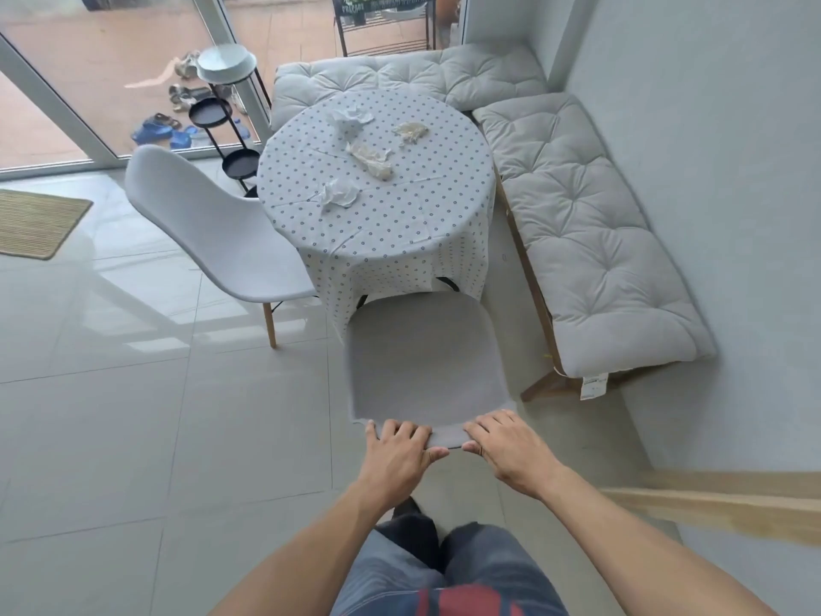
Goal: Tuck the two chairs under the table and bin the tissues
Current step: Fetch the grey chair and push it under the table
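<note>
A round table point(377, 224) with a dotted white cloth stands in the middle. Several crumpled tissues lie on it: two white ones point(350, 118) point(340, 194) and two beige ones point(371, 158) point(411, 132). A grey chair point(422, 357) stands right in front of me, its seat partly under the cloth's hanging edge. My left hand point(400, 455) and my right hand point(506, 446) both grip the top edge of its backrest. A second white chair point(222, 233) stands at the table's left, angled, with its front edge touching the cloth.
A cushioned corner bench point(591, 242) runs along the right wall and behind the table. A black tiered stand point(226, 122) stands at the far left by the glass door. A woven mat point(35, 220) lies on the tiled floor. A wooden rail point(733, 504) is at my right.
</note>
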